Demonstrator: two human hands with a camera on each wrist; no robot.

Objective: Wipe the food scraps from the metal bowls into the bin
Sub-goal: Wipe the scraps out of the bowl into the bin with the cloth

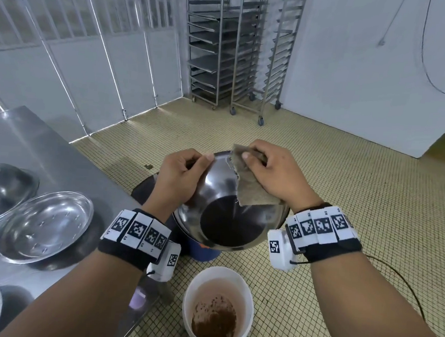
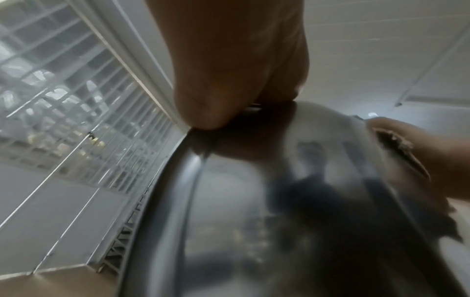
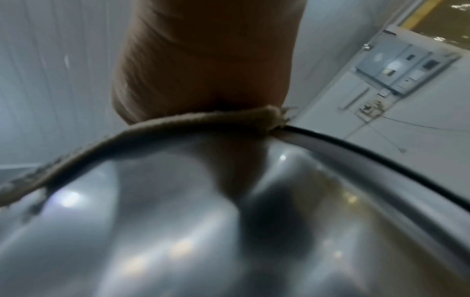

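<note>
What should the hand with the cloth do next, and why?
Probably sweep the cloth down the inside of the bowl. The right hand presses it up near the top rim, while the left hand grips the opposite rim and holds the bowl tilted above a dark bin. Whether scraps remain inside is hard to tell.

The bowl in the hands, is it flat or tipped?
Tipped. The bowl leans toward the camera, inside showing, far rim held high by the left hand.

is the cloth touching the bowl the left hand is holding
Touching: the right wrist view shows the cloth folded over the rim of the bowl; the head view agrees.
</note>
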